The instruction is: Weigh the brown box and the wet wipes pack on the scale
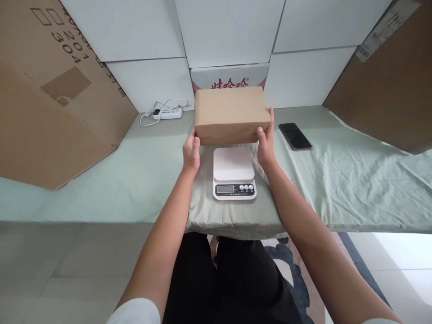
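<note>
Both hands, left (191, 150) and right (265, 143), grip the brown rectangular cardboard box (231, 113) by its short ends. Box long axis runs left-right. It sits just behind the white digital kitchen scale (234, 173).

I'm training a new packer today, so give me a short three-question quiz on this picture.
1. True or false: the brown cardboard box rests on the white digital kitchen scale.
2. Which hands grip the box?
3. What lies right of the box: A black smartphone, B white power strip?

Key: 1 false, it is held behind the scale. 2 both, left hand and right hand. 3 A.
</note>
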Action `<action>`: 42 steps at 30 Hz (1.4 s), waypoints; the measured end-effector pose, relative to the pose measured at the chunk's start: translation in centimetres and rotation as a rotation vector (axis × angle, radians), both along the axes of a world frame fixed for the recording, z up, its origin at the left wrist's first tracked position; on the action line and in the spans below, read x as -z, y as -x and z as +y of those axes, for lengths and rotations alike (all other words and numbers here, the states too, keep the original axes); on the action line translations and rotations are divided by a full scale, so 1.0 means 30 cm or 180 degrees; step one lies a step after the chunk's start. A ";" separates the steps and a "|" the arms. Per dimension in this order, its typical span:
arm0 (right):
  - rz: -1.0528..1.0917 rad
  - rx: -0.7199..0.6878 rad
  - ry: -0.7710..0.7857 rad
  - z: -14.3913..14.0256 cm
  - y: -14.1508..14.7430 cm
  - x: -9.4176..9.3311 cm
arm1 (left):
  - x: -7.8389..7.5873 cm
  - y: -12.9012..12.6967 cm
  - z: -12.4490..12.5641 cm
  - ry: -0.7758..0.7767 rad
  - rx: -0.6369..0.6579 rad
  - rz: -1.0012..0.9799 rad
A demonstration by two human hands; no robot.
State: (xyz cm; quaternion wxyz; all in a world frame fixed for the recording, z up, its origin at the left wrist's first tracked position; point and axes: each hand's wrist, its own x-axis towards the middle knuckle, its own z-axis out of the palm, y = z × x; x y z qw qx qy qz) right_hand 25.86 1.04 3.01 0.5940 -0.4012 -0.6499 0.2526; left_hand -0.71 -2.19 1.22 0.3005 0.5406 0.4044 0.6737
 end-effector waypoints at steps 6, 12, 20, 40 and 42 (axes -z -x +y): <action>0.0089 0.0143 -0.0121 -0.229 -0.044 -0.019 | -0.009 -0.024 -0.250 0.0050 0.0056 0.0110; 0.0231 0.0124 0.0012 -0.348 -0.066 0.044 | 0.040 -0.028 -0.395 0.0261 0.0193 0.0191; 0.0170 0.0374 -0.0310 -0.355 -0.075 0.043 | 0.039 -0.029 -0.397 0.0387 0.0173 0.0244; 0.0171 0.0525 -0.0507 -0.339 -0.078 0.052 | 0.036 -0.035 -0.394 0.0424 0.0062 0.0090; 0.0155 0.0501 -0.0517 -0.338 -0.077 0.060 | 0.037 -0.033 -0.398 0.0492 0.0131 0.0243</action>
